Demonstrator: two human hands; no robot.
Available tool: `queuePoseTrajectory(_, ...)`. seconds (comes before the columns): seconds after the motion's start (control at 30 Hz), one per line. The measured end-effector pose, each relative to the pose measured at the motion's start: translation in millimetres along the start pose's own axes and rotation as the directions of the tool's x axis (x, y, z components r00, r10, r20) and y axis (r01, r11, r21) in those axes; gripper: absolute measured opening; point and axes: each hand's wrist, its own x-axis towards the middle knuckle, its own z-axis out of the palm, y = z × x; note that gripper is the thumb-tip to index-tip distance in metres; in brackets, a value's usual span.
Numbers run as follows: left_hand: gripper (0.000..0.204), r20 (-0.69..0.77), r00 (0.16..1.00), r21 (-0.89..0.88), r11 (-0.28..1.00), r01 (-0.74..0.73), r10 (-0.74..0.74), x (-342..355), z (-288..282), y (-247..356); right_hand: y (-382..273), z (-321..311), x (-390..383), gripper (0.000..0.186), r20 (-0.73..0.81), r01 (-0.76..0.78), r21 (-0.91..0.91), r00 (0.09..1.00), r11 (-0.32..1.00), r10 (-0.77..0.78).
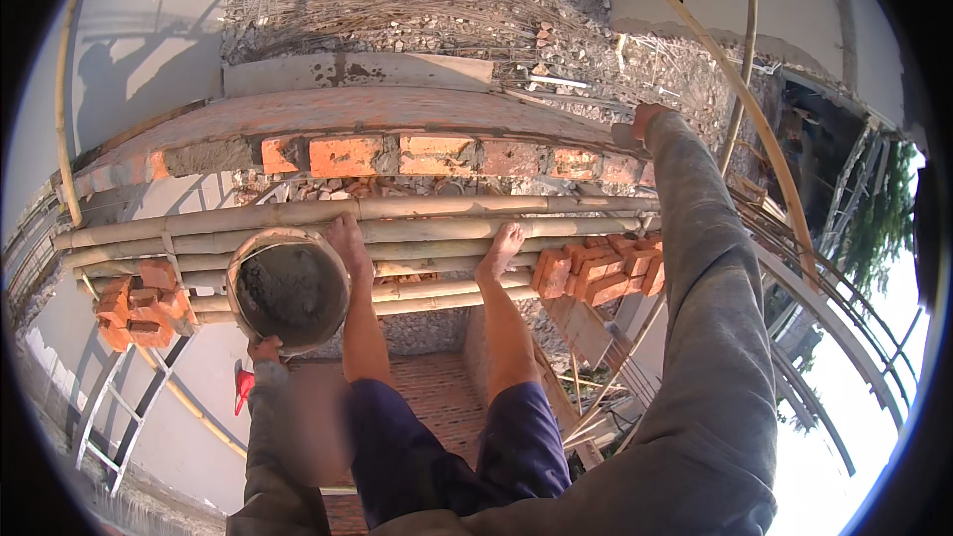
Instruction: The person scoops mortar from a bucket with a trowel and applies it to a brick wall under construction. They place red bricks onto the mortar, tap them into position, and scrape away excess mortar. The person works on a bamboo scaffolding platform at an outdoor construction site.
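My left hand (266,349) is closed on the near rim of a round bucket (238,310) that stands on the bamboo poles. Grey wet mortar (288,283) fills much of the bucket. Far out to the right, my right hand (650,121) is closed at the right end of a brick wall (347,155). A flat grey blade, seemingly a trowel (625,136), shows beside that fist; its handle is hidden in the hand. Mortar fills the joints between the wall's top bricks.
My bare feet rest on a platform of bamboo poles (447,228). Brick stacks stand on it at the right (606,266) and left (144,308). A ladder (124,417) leans at the lower left. Rubble (417,0) lies beyond the wall; a curved pole (735,69) rises at right.
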Motion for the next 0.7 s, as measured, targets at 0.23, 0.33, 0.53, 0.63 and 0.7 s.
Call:
queuePoseTrajectory(0.23,0.074,0.105,0.993,-0.044,0.997,0.059,-0.054,-67,46,21,12,172,-71,0.029,-0.503,0.363,0.441,0.858,0.821,-0.109)
queuePoseTrajectory(0.33,0.08,0.004,0.986,0.031,0.986,0.164,-0.164,-99,69,18,-92,207,-117,0.029,-0.561,0.518,0.756,0.828,0.4,-0.012)
queuePoseTrajectory(0.53,0.084,0.143,0.981,-0.02,0.99,0.137,-0.133,-95,86,-38,-291,190,-170,0.034,-0.541,0.541,0.795,0.837,0.275,-0.082)
queuePoseTrajectory(0.63,0.068,0.149,0.987,-0.005,0.998,-0.059,0.059,-94,103,-57,-313,190,-152,0.033,-0.482,0.483,0.801,0.871,0.354,-0.097)
queuePoseTrajectory(0.7,0.062,0.268,0.956,0.138,0.977,-0.159,0.118,-103,112,-51,-303,202,-132,0.032,-0.433,0.419,0.834,0.9,0.359,-0.045)
